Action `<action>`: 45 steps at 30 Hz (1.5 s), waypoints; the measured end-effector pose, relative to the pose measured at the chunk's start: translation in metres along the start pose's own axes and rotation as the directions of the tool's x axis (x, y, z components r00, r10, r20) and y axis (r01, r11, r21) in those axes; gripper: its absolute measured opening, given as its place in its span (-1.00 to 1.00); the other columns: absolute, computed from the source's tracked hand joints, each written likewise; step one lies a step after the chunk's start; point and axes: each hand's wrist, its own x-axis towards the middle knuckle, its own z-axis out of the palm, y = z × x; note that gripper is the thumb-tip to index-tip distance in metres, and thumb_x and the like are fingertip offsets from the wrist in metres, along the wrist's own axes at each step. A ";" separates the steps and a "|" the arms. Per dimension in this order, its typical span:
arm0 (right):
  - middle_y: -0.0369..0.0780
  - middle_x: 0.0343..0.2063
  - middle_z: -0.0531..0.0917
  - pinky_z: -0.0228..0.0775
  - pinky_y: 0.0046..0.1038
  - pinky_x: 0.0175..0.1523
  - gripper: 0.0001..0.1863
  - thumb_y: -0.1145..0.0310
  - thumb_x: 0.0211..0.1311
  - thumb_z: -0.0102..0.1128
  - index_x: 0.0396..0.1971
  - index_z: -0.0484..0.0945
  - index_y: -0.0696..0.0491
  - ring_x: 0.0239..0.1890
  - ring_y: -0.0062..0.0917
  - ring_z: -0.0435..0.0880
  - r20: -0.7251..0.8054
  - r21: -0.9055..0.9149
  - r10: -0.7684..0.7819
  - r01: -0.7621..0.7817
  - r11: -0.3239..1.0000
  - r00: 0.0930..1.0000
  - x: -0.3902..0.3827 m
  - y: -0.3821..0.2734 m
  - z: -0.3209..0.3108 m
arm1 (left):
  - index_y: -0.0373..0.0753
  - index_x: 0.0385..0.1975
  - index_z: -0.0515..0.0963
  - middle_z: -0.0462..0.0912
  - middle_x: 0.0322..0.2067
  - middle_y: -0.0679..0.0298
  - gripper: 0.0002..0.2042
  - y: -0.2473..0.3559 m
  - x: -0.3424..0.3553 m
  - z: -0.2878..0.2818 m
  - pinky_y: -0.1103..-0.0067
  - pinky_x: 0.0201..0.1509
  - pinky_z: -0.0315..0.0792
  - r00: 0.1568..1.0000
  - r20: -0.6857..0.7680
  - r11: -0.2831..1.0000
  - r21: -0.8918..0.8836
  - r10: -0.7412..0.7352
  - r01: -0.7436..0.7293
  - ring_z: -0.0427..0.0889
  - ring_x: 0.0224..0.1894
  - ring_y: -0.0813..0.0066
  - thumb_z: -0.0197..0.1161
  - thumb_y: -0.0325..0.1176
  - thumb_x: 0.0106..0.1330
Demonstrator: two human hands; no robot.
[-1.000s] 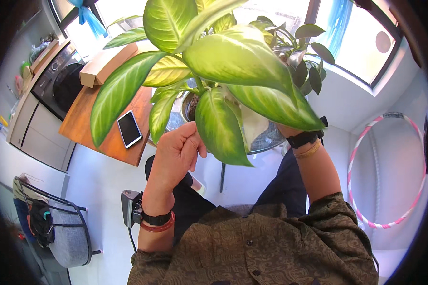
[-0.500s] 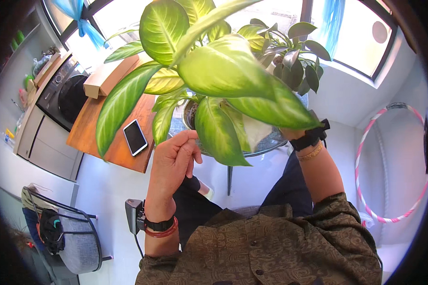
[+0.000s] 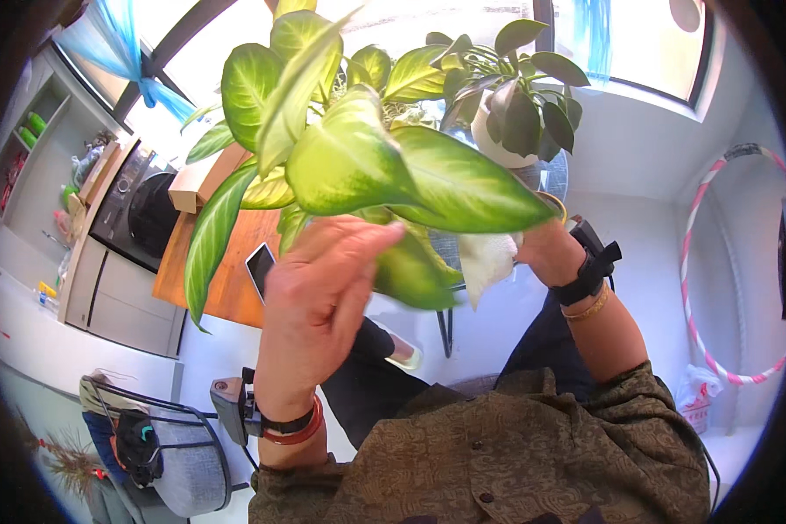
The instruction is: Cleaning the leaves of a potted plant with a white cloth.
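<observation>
A large potted plant with broad green and pale yellow leaves [image 3: 349, 162] fills the upper middle. My left hand [image 3: 310, 293] is raised at its lower leaves, fingers bent over the base of a drooping leaf [image 3: 419, 272]. Blur on that leaf and the fingertips hides whether they grip it. On the other side, my right hand [image 3: 550, 253] is closed on a white cloth [image 3: 487, 264] that hangs under a long leaf; that leaf's tip covers part of the fingers. The plant's pot is hidden by foliage.
A darker-leaved plant in a white pot [image 3: 498, 140] stands behind, by the window. On the left, a wooden table [image 3: 210, 271] bears a phone [image 3: 259, 269] and a cardboard box [image 3: 203, 182]. A grey chair [image 3: 183, 472] holds bags. A striped hoop [image 3: 692, 262] leans at the right wall.
My left hand has moved up and nearer, and the drooping leaf beside it is now moving. The right hand with the white cloth shows more clearly. The whole view has shifted.
</observation>
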 end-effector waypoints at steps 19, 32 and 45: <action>-0.27 -0.22 0.55 0.45 -0.62 -0.16 -0.73 0.37 0.20 0.07 -0.11 0.47 0.11 -0.20 -0.65 0.57 -0.223 -0.030 -0.034 0.028 0.999 0.974 -0.015 0.002 -0.010 | -0.26 0.26 0.13 0.28 0.15 -0.14 -0.46 0.035 0.038 0.064 0.32 0.10 0.33 0.950 0.243 0.951 0.282 -0.196 0.124 0.34 0.12 -0.15 0.02 -0.55 0.24; -0.24 -0.29 0.60 0.53 -0.59 -0.29 -0.66 0.44 0.06 0.16 -0.10 0.45 0.15 -0.38 -0.60 0.63 -0.081 0.012 -0.069 0.071 0.997 0.994 0.025 -0.002 0.011 | -0.43 0.25 0.05 0.04 0.26 -0.20 -0.49 0.012 0.016 0.041 0.30 0.21 0.26 0.991 -0.131 0.830 0.549 -0.025 0.094 0.12 0.29 -0.15 -0.05 -0.54 0.28; -0.27 -0.32 0.61 0.51 -0.58 -0.28 -0.68 0.39 0.08 0.16 -0.13 0.48 0.13 -0.38 -0.62 0.62 0.030 -0.050 0.057 -0.055 0.997 0.998 0.069 -0.001 0.009 | -0.42 0.22 0.16 0.05 0.30 -0.09 -0.57 0.009 0.006 0.039 0.34 0.26 0.18 0.990 -0.106 0.825 0.550 -0.088 0.132 0.13 0.31 -0.02 -0.12 -0.45 0.37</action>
